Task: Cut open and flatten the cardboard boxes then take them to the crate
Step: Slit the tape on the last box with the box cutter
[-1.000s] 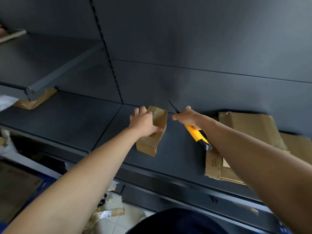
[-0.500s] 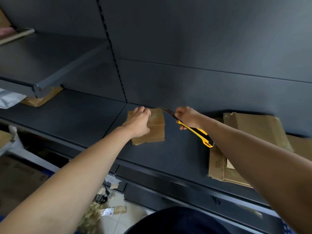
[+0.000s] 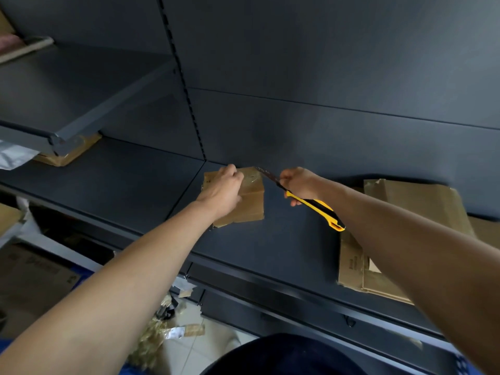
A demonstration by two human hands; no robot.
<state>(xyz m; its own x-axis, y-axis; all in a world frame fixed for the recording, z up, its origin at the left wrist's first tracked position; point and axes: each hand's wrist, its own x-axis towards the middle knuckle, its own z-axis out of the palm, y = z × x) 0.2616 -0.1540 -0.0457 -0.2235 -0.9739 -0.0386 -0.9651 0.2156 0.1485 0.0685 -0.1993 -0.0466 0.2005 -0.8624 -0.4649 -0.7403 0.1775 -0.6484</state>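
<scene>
A small brown cardboard box lies on the dark shelf, close to the back wall. My left hand rests on its left half and holds it down, fingers curled over the far edge. My right hand grips a yellow and black utility knife; its blade points left and touches the box's top right corner. A stack of flattened cardboard lies on the shelf to the right, partly hidden behind my right forearm.
A higher shelf juts out at the upper left with a brown box tucked under it. Below the shelf edge, cardboard and packaging scraps lie on the tiled floor.
The small box went from standing on edge to lying flat on the shelf. The knife blade swung from pointing up at the wall down to the box's top right corner.
</scene>
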